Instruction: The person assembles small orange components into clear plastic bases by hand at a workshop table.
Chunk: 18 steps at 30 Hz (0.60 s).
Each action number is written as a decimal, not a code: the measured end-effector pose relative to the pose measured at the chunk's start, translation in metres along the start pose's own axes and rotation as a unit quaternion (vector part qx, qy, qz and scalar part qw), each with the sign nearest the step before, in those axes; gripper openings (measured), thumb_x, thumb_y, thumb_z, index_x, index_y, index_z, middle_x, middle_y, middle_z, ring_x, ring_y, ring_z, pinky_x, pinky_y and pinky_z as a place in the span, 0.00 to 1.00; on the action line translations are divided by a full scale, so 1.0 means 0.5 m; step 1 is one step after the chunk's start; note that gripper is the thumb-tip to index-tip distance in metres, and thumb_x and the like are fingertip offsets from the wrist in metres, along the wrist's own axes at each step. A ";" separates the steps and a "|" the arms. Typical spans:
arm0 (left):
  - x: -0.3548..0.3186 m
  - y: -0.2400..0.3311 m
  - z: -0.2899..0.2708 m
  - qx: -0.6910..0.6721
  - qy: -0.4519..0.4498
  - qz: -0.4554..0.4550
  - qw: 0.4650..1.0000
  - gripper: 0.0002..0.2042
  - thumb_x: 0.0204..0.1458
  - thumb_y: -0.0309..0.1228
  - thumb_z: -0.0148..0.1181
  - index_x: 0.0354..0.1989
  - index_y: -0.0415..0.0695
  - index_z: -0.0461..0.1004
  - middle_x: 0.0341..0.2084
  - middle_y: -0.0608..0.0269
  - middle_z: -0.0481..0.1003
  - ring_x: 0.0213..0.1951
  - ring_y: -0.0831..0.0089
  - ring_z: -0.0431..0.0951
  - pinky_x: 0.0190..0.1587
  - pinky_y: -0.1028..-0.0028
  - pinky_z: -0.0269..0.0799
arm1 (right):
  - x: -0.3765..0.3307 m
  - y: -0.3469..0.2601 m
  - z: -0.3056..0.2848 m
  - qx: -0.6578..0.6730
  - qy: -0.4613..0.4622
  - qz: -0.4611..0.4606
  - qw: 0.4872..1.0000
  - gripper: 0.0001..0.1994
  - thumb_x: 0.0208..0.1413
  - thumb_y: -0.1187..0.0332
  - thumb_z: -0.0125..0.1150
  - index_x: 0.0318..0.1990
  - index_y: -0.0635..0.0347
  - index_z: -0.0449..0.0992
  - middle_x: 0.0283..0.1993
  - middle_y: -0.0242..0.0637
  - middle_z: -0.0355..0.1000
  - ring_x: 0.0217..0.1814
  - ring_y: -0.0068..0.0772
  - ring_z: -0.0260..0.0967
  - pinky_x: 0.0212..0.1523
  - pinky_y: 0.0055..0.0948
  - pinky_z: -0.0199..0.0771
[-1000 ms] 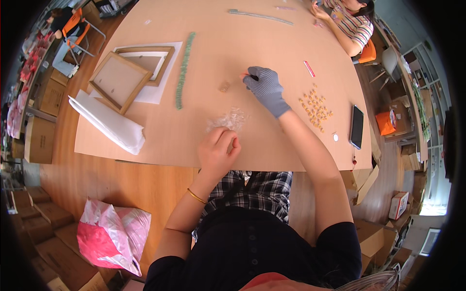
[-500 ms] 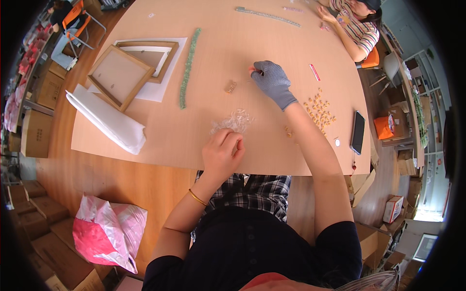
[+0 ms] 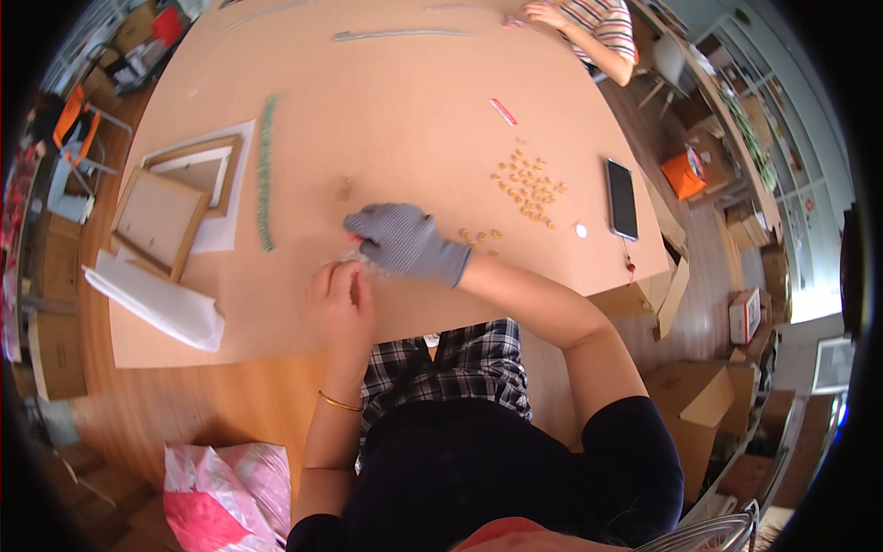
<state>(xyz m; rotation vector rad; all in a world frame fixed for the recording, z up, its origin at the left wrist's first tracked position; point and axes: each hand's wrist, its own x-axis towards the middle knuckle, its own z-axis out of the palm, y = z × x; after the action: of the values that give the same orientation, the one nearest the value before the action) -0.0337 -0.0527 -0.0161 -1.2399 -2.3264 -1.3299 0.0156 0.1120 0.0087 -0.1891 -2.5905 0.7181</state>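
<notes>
My left hand (image 3: pixel 340 302), bare with a gold bangle on the wrist, is curled closed just over the table's near edge and slightly blurred. My right hand (image 3: pixel 405 243), in a grey knit glove with bare fingertips, is bent closed right above it. What either hand pinches, if anything, is hidden or too small to make out. A loose pile of small clear plastic pieces (image 3: pixel 375 268) lies under my right hand, mostly covered. Beyond my hands sits a small tan cluster of pieces (image 3: pixel 344 189), blurred. Several small golden-brown pieces (image 3: pixel 532 189) are scattered to the right.
Left on the table (image 3: pixel 405 120) lie two wooden frames (image 3: pixel 158 221), white wrapping (image 3: pixel 152 302) and a green beaded strip (image 3: pixel 266 175). A phone (image 3: pixel 622 198), white disc (image 3: pixel 581 231) and red-white strip (image 3: pixel 503 111) lie right. A co-worker's arm (image 3: pixel 593 51) rests at the far side.
My right hand has come back toward me and left, from beyond the small tan cluster to above the clear pieces beside my left hand. The whole view has shifted.
</notes>
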 end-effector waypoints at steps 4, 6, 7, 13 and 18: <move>-0.001 -0.003 0.004 -0.033 -0.009 -0.002 0.999 0.10 0.47 0.15 0.56 0.37 0.39 0.75 0.35 0.55 0.74 0.35 0.61 0.76 0.36 0.69 0.73 | -0.017 -0.004 -0.034 0.000 -0.009 -0.019 1.000 0.08 0.50 0.68 0.65 0.37 0.56 0.77 0.34 0.38 0.76 0.37 0.40 0.77 0.36 0.35 0.76; -0.006 -0.004 -0.002 -0.046 -0.043 -0.041 0.997 0.10 0.46 0.17 0.57 0.38 0.41 0.75 0.37 0.53 0.76 0.40 0.54 0.76 0.43 0.62 0.73 | -0.016 0.003 -0.085 0.057 -0.039 0.058 0.996 0.07 0.52 0.68 0.64 0.37 0.56 0.78 0.34 0.37 0.77 0.35 0.36 0.77 0.36 0.33 0.77; -0.008 -0.004 -0.004 -0.048 -0.045 -0.051 0.997 0.10 0.47 0.17 0.57 0.37 0.41 0.75 0.36 0.53 0.76 0.39 0.54 0.76 0.42 0.63 0.73 | -0.022 0.038 -0.098 0.035 0.028 0.063 0.997 0.07 0.52 0.68 0.64 0.38 0.56 0.79 0.34 0.37 0.77 0.34 0.35 0.77 0.36 0.32 0.77; 0.001 0.009 0.001 -0.030 -0.029 -0.017 0.999 0.07 0.48 0.19 0.60 0.36 0.41 0.75 0.32 0.56 0.76 0.36 0.56 0.75 0.40 0.63 0.72 | -0.086 0.342 -0.265 -0.219 0.152 0.386 0.883 0.11 0.54 0.63 0.57 0.43 0.47 0.82 0.46 0.43 0.75 0.47 0.49 0.75 0.45 0.44 0.76; 0.003 0.010 0.002 -0.020 -0.023 0.005 1.000 0.05 0.49 0.20 0.60 0.34 0.41 0.75 0.30 0.57 0.75 0.35 0.57 0.75 0.39 0.62 0.71 | -0.109 0.382 -0.287 -0.262 0.054 0.424 0.865 0.12 0.56 0.56 0.58 0.42 0.48 0.83 0.42 0.44 0.76 0.45 0.49 0.76 0.46 0.44 0.76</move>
<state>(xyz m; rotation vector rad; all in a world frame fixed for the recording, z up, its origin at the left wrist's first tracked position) -0.0306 -0.0497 -0.0129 -1.3048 -2.3321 -1.3653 0.1314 0.3277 -0.0007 -1.5508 -2.4584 0.2039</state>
